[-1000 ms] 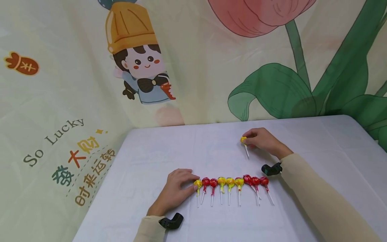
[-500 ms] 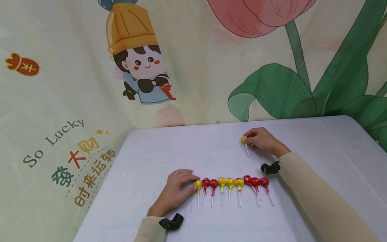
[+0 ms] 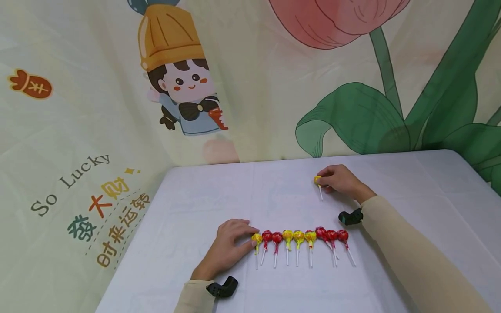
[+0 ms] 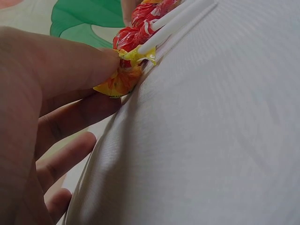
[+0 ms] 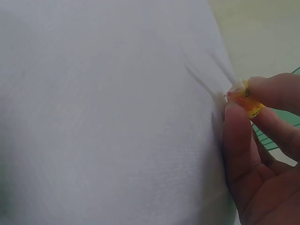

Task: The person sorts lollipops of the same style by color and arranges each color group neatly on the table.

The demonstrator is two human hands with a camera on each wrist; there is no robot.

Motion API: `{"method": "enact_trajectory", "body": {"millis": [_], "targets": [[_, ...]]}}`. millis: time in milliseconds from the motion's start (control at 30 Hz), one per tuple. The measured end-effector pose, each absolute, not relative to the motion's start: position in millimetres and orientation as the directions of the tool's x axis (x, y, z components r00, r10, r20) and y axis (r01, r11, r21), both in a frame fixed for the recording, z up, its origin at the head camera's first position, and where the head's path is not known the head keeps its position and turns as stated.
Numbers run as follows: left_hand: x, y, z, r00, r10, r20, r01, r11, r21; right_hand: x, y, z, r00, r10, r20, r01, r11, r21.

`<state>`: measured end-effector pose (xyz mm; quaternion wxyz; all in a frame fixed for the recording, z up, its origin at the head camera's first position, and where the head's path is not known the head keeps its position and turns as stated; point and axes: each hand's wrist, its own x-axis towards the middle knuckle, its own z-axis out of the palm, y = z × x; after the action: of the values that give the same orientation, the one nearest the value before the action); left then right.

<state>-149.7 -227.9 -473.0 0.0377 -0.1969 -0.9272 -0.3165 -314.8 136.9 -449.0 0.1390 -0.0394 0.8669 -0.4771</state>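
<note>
My left hand (image 3: 227, 245) pinches the head of a yellow lollipop (image 3: 257, 239) at the left end of a row on the white-covered table. In the left wrist view, thumb and forefinger hold its yellow wrapper (image 4: 119, 82), and the other fingers spread below. Beside it lie two red lollipops (image 3: 277, 237), several yellow ones (image 3: 299, 237), then several red ones (image 3: 343, 236), sticks toward me. Farther back, my right hand (image 3: 342, 180) pinches another yellow lollipop (image 3: 317, 180) by its head, its white stick pointing down toward me. The right wrist view shows its yellow wrapper (image 5: 248, 103) between the fingertips.
A white cloth covers the table (image 3: 219, 191). Its far edge meets a printed curtain (image 3: 258, 87) with a cartoon figure and a large flower. Black devices are strapped at the left wrist (image 3: 223, 287) and the right wrist (image 3: 351, 217).
The yellow lollipop in my right hand has shifted slightly right, and less of its stick shows. My left hand and the row stay as they were.
</note>
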Motion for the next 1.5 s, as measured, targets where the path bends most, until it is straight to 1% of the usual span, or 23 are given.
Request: {"method": "enact_trajectory", "body": {"millis": [300,667,1200,1500], "targets": [[-149.7,-226.9,-471.5,-0.923,0.336,0.185,0.38,0.729,0.57,-313.7,136.5,-447.0,-0.956,-0.201,-0.214,0.073,0.544,-0.836],[-148.4,-226.8,-470.7,-0.922,0.336,0.192,0.383,0.722,0.576,-311.6,136.5,-445.6,-0.956,-0.215,-0.202,0.051,0.553,-0.831],[-147.0,-224.3,-468.8,-0.932,0.316,0.176,0.358,0.735,0.576,-308.9,137.7,-444.6,-0.957,-0.207,-0.205,0.071,0.518,-0.852],[-147.4,-225.8,-470.8,-0.927,0.326,0.187,0.372,0.731,0.571,-308.8,139.1,-446.4,-0.959,-0.2,-0.201,0.073,0.508,-0.858]]}}
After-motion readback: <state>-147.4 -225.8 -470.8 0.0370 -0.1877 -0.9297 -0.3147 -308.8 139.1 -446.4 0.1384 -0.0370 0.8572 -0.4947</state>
